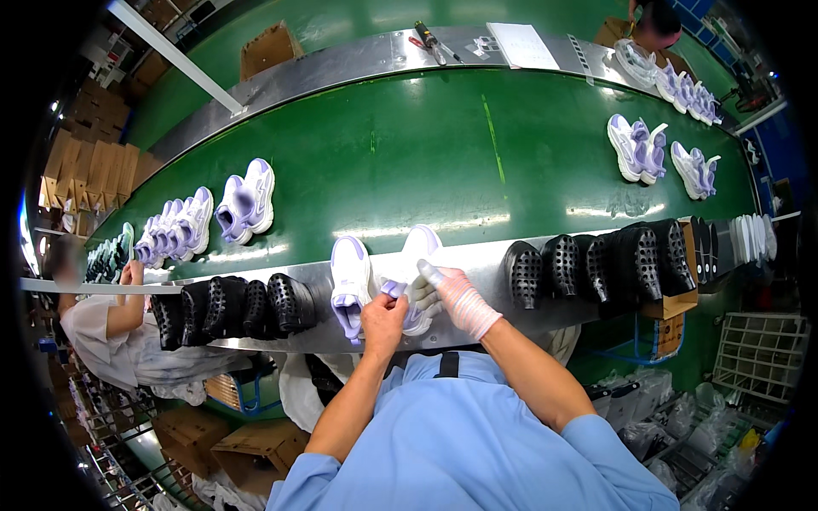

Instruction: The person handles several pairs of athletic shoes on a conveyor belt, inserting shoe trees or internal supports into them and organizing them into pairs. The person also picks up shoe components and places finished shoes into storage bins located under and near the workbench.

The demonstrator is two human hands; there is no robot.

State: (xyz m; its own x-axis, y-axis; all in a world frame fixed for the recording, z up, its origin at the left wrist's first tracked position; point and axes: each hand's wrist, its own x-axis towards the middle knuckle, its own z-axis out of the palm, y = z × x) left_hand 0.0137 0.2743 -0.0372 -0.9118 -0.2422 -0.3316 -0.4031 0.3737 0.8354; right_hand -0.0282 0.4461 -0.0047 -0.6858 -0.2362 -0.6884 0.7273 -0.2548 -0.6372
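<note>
In front of me on the metal table edge, a white and lilac sneaker (420, 242) lies with its toe pointing away. My left hand (383, 321), bare, pinches the lilac tongue or collar at its opening. On the shoe's right side is my right hand (458, 300) in a pale glove, its thumb raised along the upper and its fingers curled against the side; the fingertips are partly hidden. A matching sneaker (348, 266) lies just left of it, touched by neither hand.
Black studded shoe forms (290, 304) stand left along the edge, and more black forms (562, 266) stand right, beside a cardboard box (679, 305). Sneaker pairs (247, 202) rest on the green belt (341, 187). A screwdriver (428, 38) and paper (521, 47) lie beyond. Another person (119, 328) works at left.
</note>
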